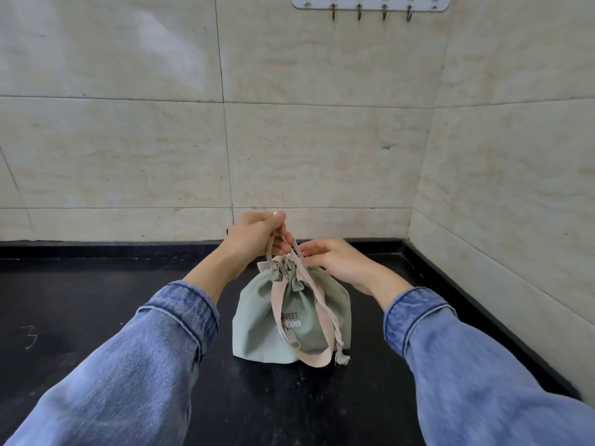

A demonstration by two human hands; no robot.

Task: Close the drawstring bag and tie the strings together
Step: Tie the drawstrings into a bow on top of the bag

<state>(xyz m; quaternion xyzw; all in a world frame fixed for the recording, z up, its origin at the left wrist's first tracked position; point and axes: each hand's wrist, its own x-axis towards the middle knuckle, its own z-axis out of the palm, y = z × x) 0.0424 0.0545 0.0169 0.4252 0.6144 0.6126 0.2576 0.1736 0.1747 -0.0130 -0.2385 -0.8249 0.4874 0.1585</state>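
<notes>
While your head camera looks down over both denim sleeves [128, 365], the sage-green fabric drawstring bag [257, 320] stands upright on the black stone counter [80, 300], toward its back edge and nearer the right-hand corner where the two cream marbled tile walls [322, 140] meet. White lettering shows on the front of the bag, partly covered by a wide beige webbing strap [280, 304] that loops down the front and curls along the counter at the bag's base. The mouth of the bag is gathered into tight pleats at the top.

Your left hand [254, 233] is raised just above the gathered mouth, with the thumb and fingers pinched together on a thin beige drawstring cord [273, 244] that runs taut from the pleats up into your grip. Your right hand [335, 259] sits just beside the mouth on its right, palm down, the fingertips [306, 252] pressed together at the gathers; you seem to pinch fabric or cord there, but exactly which cannot be told. A second twisted cord [325, 313] hangs from the mouth down the front right of the bag, its frayed knotted end [341, 358] resting on the counter.

High on the back wall, a white hook rail [370, 3] carries four dark metal hooks.
</notes>
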